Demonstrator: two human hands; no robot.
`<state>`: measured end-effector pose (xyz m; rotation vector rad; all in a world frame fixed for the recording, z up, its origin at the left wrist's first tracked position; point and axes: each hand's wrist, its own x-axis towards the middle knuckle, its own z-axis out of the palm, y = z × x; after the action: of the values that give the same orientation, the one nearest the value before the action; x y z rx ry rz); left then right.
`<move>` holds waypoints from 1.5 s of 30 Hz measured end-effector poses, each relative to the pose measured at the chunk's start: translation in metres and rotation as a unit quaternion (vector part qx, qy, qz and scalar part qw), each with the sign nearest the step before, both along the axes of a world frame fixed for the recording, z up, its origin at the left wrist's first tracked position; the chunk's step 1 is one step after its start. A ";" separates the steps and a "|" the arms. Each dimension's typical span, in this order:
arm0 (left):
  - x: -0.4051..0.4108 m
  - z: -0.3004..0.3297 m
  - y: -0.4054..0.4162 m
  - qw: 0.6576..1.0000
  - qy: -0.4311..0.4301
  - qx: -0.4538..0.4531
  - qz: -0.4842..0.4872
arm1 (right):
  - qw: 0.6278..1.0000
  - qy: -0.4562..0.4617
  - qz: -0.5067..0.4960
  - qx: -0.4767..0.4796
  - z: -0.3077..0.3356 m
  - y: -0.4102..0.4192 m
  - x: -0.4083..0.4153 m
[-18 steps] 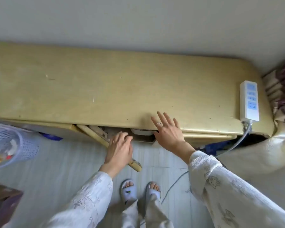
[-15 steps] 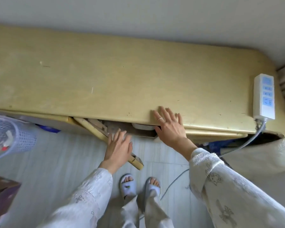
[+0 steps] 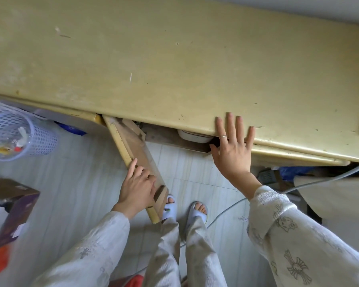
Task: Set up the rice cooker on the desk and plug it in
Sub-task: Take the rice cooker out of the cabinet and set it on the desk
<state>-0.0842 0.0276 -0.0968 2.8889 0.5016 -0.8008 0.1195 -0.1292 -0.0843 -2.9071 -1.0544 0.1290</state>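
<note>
A: The cupboard door (image 3: pixel 137 160) has swung wider under the bench (image 3: pixel 174 59). What's the left hand (image 3: pixel 136 188) doing?

B: Its grip curls over the door's edge. The right hand (image 3: pixel 232 151) lies spread flat on the bench lip.

A: And the rice cooker (image 3: pixel 193 138)?

B: White, inside the cupboard, now likely reachable.

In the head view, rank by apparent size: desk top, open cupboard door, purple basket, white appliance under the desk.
1. desk top
2. cupboard door; purple basket looks similar, unsure
3. white appliance, mostly hidden
</note>
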 end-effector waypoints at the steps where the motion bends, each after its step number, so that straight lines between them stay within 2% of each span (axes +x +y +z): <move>1: -0.005 0.002 0.002 1.000 0.012 0.006 0.009 | 1.000 -0.004 -0.002 0.003 0.000 0.000 -0.003; 6: 0.008 0.011 0.000 0.991 -0.060 -0.021 0.122 | 0.999 -0.018 -0.007 0.046 0.003 -0.001 -0.017; 9: 0.043 0.023 -0.003 0.975 -0.191 -0.051 0.099 | 0.993 -0.045 -0.002 0.108 0.005 -0.007 -0.019; 12: 0.083 0.032 -0.004 0.960 -0.276 -0.046 0.034 | 0.995 -0.013 -0.036 0.094 0.001 -0.029 -0.018; 14: 0.106 0.035 -0.005 0.961 -0.272 -0.052 -0.009 | 0.997 0.033 -0.065 0.017 -0.005 -0.044 -0.015; 17: 0.125 0.029 -0.005 0.977 -0.204 -0.040 -0.052 | 0.993 0.057 -0.067 -0.078 -0.012 -0.050 -0.005; 19: 0.128 0.023 -0.007 0.984 -0.170 -0.025 -0.052 | 0.993 0.049 -0.068 -0.080 -0.014 -0.048 0.000; 23: 0.124 0.016 -0.012 0.986 -0.159 0.014 -0.042 | 0.997 0.032 -0.062 -0.042 -0.009 -0.051 -0.013; 27: 0.126 0.017 -0.019 0.989 -0.146 0.022 -0.021 | 0.993 0.098 -0.049 -0.052 -0.011 -0.086 -0.030; 31: 0.126 0.020 -0.026 0.990 -0.136 0.019 -0.006 | 0.969 0.188 -0.028 -0.158 -0.013 -0.121 -0.039; 34: 0.124 0.020 -0.037 0.988 -0.152 0.016 0.002 | 0.953 0.208 -0.013 -0.220 -0.012 -0.149 -0.037; 40: 0.125 0.020 -0.065 0.986 -0.169 -0.010 -0.006 | 0.895 0.234 -0.002 -0.379 -0.010 -0.192 -0.032; 45: 0.128 0.021 -0.076 0.982 -0.186 -0.018 -0.010 | 0.877 0.226 -0.030 -0.424 -0.010 -0.218 -0.034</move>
<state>0.0434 -0.0483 -0.0756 2.9109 0.4088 -0.2521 0.0860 -0.3474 -0.0946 -3.2762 -0.9725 1.5426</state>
